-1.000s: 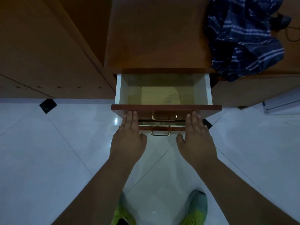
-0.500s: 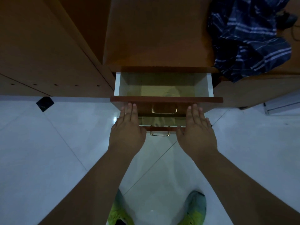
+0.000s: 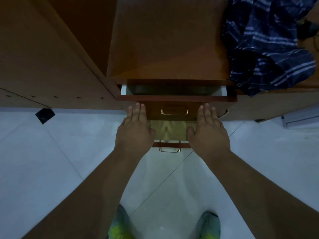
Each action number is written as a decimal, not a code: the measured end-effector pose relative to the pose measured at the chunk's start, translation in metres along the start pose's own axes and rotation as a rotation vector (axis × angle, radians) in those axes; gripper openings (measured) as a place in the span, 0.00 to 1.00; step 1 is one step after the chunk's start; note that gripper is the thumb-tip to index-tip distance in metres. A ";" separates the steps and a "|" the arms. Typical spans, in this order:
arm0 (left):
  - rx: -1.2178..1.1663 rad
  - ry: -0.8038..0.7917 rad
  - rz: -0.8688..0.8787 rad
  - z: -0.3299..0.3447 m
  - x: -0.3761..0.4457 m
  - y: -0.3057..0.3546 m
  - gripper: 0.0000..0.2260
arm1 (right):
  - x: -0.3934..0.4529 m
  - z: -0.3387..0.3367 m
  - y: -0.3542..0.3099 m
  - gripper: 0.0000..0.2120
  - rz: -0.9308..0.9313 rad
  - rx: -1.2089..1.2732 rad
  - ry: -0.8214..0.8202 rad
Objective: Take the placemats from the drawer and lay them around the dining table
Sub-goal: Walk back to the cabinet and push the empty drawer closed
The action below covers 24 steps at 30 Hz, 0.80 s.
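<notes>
A pale tiled floor (image 3: pixel 51 169) fills the lower part of the view, crossed by thin diagonal joints and set with a small black diamond inlay (image 3: pixel 45 115) at the left. Above it stands brown wooden furniture: a broad cabinet panel (image 3: pixel 43 57) at the left and a drawer unit whose flat worktop (image 3: pixel 169 40) runs up the middle. A dark blue striped cloth (image 3: pixel 269 44) lies crumpled on the worktop at the upper right, hanging over its front edge. The light is dim. The top drawer (image 3: pixel 176 98) is pulled out only slightly, showing a narrow slot with white side walls; its inside is too dark to tell what it holds, so no placemats can be made out. A brass handle (image 3: pixel 174 112) sits on its front. Below it a lower drawer (image 3: pixel 170 131) is pulled out farther, with a yellowish lining showing inside and its own brass handle (image 3: pixel 170 150) at the front. The left hand (image 3: pixel 135 128) and right hand (image 3: pixel 208 130) are both flat with straight fingers held close together, fingertips against the top drawer's front on either side of its handle, holding nothing. Two green-toed shoes (image 3: pixel 120 228) show at the bottom edge.
</notes>
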State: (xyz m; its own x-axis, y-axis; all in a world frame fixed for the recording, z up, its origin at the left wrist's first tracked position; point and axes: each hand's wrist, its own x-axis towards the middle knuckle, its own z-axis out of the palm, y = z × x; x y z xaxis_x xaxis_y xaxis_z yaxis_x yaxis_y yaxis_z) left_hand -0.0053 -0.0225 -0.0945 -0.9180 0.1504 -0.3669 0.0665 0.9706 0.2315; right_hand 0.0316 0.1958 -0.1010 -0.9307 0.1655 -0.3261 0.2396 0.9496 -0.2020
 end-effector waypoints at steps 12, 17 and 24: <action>0.078 0.005 -0.005 -0.013 0.042 0.004 0.36 | 0.044 -0.014 -0.009 0.36 0.035 -0.021 -0.013; 0.091 0.007 -0.011 -0.017 0.049 0.009 0.36 | 0.050 -0.017 -0.010 0.36 0.032 -0.018 -0.018; 0.115 0.021 0.000 -0.020 0.045 0.012 0.36 | 0.048 -0.022 -0.013 0.37 0.060 0.006 -0.008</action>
State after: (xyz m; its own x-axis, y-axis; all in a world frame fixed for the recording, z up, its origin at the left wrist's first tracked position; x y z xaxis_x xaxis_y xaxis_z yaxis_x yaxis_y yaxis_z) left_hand -0.0538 -0.0078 -0.0908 -0.9260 0.1475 -0.3475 0.1097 0.9859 0.1262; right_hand -0.0225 0.1969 -0.0941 -0.9125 0.2196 -0.3452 0.2963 0.9365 -0.1877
